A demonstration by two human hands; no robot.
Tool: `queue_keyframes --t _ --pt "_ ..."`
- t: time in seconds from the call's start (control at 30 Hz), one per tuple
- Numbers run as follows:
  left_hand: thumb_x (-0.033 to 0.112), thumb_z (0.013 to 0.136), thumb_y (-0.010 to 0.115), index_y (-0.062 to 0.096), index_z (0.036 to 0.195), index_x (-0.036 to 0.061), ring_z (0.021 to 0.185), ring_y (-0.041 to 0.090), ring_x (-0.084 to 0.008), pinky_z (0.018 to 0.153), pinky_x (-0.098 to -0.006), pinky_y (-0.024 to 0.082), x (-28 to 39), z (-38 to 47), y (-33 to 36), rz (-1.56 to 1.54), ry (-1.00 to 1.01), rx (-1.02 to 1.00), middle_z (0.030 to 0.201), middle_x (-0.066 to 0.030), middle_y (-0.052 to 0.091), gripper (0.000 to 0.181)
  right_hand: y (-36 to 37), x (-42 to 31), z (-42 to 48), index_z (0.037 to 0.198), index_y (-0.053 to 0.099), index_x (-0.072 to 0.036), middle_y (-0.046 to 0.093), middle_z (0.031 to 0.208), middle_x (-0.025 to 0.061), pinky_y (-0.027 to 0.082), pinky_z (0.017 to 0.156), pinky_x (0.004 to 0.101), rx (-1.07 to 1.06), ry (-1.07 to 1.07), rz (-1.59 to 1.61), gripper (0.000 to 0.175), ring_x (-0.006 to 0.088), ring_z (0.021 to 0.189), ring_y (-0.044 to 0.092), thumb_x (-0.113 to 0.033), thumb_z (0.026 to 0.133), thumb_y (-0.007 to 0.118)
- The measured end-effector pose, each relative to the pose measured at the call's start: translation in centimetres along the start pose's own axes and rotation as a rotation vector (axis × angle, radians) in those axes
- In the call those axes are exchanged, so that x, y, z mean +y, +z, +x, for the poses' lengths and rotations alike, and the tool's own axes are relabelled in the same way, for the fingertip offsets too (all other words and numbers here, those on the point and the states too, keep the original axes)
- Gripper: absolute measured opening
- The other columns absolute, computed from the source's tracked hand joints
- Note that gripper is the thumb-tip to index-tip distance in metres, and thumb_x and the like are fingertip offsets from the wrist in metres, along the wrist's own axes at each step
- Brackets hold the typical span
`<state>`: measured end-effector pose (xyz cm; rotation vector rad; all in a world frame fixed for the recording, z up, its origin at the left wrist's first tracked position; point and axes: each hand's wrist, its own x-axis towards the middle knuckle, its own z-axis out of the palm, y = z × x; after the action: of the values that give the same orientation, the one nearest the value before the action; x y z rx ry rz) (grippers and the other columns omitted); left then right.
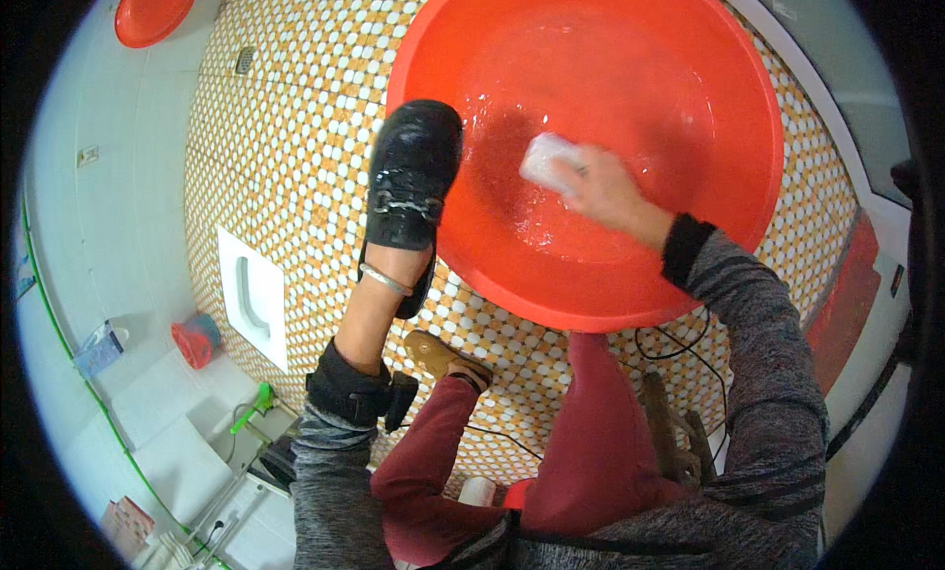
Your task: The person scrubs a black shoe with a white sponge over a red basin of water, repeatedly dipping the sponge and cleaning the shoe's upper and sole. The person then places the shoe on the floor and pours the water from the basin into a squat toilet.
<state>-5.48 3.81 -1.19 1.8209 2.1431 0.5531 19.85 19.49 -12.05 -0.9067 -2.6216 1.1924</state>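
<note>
A wet black loafer-style clog [415,156] with a metal bit across its upper is worn over my left hand [401,260]. The fingers are hidden inside it, and a silvery bangle circles the wrist. The shoe stands at the left rim of a large red plastic basin [590,293]. Over the basin, my right hand [602,186] grips a whitish block [548,161], perhaps a sponge or a brush; blur hides the detail. Shallow water glints on the basin's bottom below it.
A squat toilet [252,297] is set in the patterned tile floor, near a small floor drain [245,60]. A red bucket [193,341] stands by the wall. Thin black cable [675,356] runs on the floor beside my legs. A doorway sill [845,297] lies at the right.
</note>
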Motion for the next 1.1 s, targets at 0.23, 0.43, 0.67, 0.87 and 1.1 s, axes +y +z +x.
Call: queue_keyframes --t 0.23,0.43,0.67,0.87,1.1 --pt "0.013 0.096 0.052 0.047 0.133 0.0055 0.107 0.052 -0.018 0.093 -0.0323 0.046 1.1 -1.9 0.7 -0.156 -0.083 -0.105 0.123 -0.0068 0.055 0.038 -2.8 11.0 0.2 0.127 0.048 -0.01 0.054 0.106 0.0226 0.047 0.078 0.0506 0.379 0.597 -0.702 0.051 0.0391 0.102 0.054 -0.02 0.08 0.066" --pt "0.019 0.097 0.053 0.045 0.135 0.0052 0.109 0.051 -0.0143 0.093 -0.0289 0.045 2.8 -1.6 0.1 -0.819 -0.467 -0.154 0.125 -0.0052 0.053 0.041 -1.6 2.5 -0.6 0.138 0.041 -0.007 0.051 0.113 0.0201 0.047 0.09 0.0434 -0.098 0.179 0.822 0.061 0.0352 0.104 0.054 -0.022 0.084 0.064" --pt "0.026 0.097 0.056 0.044 0.136 0.0056 0.109 0.052 -0.01 0.092 -0.0253 0.046 5.7 -0.5 1.3 -1.443 -0.704 -0.09 0.124 -0.0028 0.053 0.045 -2.7 -10.4 1.1 0.128 0.048 -0.004 0.051 0.11 0.0239 0.045 0.086 0.0455 -0.056 -0.039 0.613 0.052 0.0396 0.101 0.053 -0.03 0.085 0.061" --pt "0.022 0.096 0.055 0.054 0.125 0.0067 0.107 0.055 -0.0149 0.093 -0.0301 0.046 4.0 -0.4 1.3 -1.285 -0.776 -0.299 0.117 -0.0049 0.059 0.033 -3.3 -12.0 5.4 0.127 0.05 -0.009 0.06 0.109 0.0247 0.047 0.084 0.0492 -0.24 0.063 0.35 0.049 0.0402 0.098 0.059 -0.031 0.084 0.056" --pt "0.02 0.096 0.055 0.054 0.125 0.0061 0.107 0.055 -0.0163 0.092 -0.0311 0.046 2.9 -6.2 0.0 -0.953 -0.655 -0.429 0.118 -0.0061 0.059 0.033 -1.8 -3.6 9.1 0.119 0.057 -0.013 0.062 0.11 0.0141 0.051 0.08 0.0478 -0.209 -0.326 -0.108 0.035 0.0342 0.099 0.06 -0.03 0.091 0.047"
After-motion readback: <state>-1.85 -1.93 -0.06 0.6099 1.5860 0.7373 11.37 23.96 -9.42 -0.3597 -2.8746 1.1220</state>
